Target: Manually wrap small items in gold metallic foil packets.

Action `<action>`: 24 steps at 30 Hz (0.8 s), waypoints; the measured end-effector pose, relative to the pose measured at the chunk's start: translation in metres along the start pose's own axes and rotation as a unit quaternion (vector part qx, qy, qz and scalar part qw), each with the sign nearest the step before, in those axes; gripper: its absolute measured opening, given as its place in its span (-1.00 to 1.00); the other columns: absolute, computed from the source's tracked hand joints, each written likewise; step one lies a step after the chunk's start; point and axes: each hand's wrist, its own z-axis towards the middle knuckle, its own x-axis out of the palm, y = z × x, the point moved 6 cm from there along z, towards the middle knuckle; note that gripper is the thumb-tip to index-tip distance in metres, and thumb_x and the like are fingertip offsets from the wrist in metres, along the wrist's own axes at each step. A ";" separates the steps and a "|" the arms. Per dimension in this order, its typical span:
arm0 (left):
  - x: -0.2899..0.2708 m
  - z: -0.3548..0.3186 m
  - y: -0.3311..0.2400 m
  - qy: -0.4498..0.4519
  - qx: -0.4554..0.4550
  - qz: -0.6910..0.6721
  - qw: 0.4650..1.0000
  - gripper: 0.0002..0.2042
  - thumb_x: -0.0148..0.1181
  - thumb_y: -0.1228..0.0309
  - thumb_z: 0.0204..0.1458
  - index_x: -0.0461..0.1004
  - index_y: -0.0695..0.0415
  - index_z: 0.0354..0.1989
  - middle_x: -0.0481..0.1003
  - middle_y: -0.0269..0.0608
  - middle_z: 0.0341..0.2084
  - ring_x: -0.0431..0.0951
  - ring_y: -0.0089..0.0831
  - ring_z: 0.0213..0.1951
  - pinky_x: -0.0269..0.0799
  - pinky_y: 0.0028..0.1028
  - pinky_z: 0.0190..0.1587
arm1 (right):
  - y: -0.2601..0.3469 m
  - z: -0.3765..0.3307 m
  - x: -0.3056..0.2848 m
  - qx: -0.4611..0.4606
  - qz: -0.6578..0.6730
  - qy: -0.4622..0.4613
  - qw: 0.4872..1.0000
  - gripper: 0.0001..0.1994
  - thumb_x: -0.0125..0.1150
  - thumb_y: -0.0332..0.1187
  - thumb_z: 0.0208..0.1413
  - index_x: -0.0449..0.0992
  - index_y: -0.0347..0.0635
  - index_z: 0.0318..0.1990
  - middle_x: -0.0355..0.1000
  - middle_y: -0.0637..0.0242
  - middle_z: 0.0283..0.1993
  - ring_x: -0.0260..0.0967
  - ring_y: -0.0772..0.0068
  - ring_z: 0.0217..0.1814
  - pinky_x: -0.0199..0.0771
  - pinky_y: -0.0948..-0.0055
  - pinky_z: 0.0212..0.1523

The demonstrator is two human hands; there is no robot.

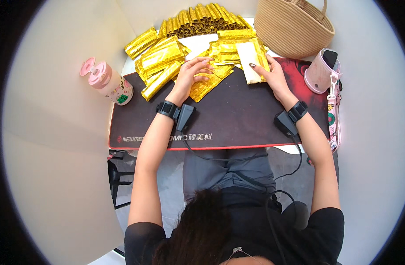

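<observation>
My right hand (273,77) is closed on a flat packet, with the thumb on its pale face. That packet (248,57) has a white front and a gold edge, and it is tilted over the right-hand pile. Fingers apart and slightly curled, my left hand (191,77) holds nothing that I can see. It hovers beside a loose gold foil packet (204,89) on the mat. Flat gold packets (162,55) lie in an overlapping pile to the left, and another pile (225,49) lies beside my right hand.
Rolled gold packets (198,22) are stacked at the back. A woven basket (293,28) stands back right, near a pink holder (316,77) with a phone and strap. At left is a pink bottle (116,88) with its lid up. A dark desk mat (238,119) covers the front.
</observation>
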 end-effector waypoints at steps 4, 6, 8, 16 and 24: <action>0.002 -0.001 -0.001 0.002 0.003 0.009 1.000 -0.70 -0.01 0.29 0.19 0.41 0.17 0.01 0.50 -0.29 -0.29 0.51 -0.60 -0.26 0.44 -0.64 -0.27 | 0.002 -0.005 0.011 0.023 -0.025 0.059 0.998 -0.53 0.28 -0.41 0.02 0.32 -0.38 0.09 0.47 0.27 -0.09 0.41 0.63 -0.12 0.41 0.62 -0.14; 0.004 -0.002 -0.003 0.003 0.004 0.017 1.000 -0.68 0.00 0.28 0.18 0.38 0.17 0.04 0.49 -0.28 -0.25 0.51 -0.60 -0.27 0.44 -0.64 -0.27 | 0.003 -0.008 0.017 0.030 -0.024 0.107 0.993 -0.49 0.31 -0.42 -0.02 0.31 -0.37 0.11 0.47 0.26 -0.07 0.41 0.63 -0.13 0.41 0.63 -0.13; 0.005 -0.003 -0.004 0.004 0.004 0.023 1.000 -0.66 0.01 0.27 0.18 0.36 0.17 0.07 0.49 -0.26 -0.21 0.52 -0.60 -0.27 0.45 -0.64 -0.27 | 0.007 -0.012 0.022 0.039 -0.036 0.143 0.988 -0.48 0.32 -0.41 -0.02 0.31 -0.36 0.11 0.47 0.27 -0.08 0.41 0.63 -0.13 0.41 0.63 -0.13; 0.023 -0.004 -0.009 0.058 0.087 0.107 0.989 -0.53 0.16 0.37 0.09 0.25 0.07 0.20 0.39 -0.20 0.01 0.41 -0.56 -0.03 0.44 -0.55 -0.09 | 0.011 -0.025 0.050 0.007 -0.087 0.276 0.957 -0.43 0.36 -0.34 -0.06 0.32 -0.32 0.13 0.43 0.31 -0.03 0.33 0.60 -0.02 0.32 0.56 0.02; 0.020 -0.001 0.000 0.054 0.085 0.115 0.988 -0.77 0.22 0.48 0.05 0.50 0.22 -0.11 0.54 -0.27 -0.23 0.51 -0.62 -0.20 0.42 -0.62 -0.14 | 0.018 -0.024 0.052 -0.004 -0.083 0.251 0.964 -0.56 0.29 -0.39 -0.03 0.38 -0.19 0.05 0.49 0.34 -0.14 0.37 0.65 -0.11 0.34 0.56 -0.03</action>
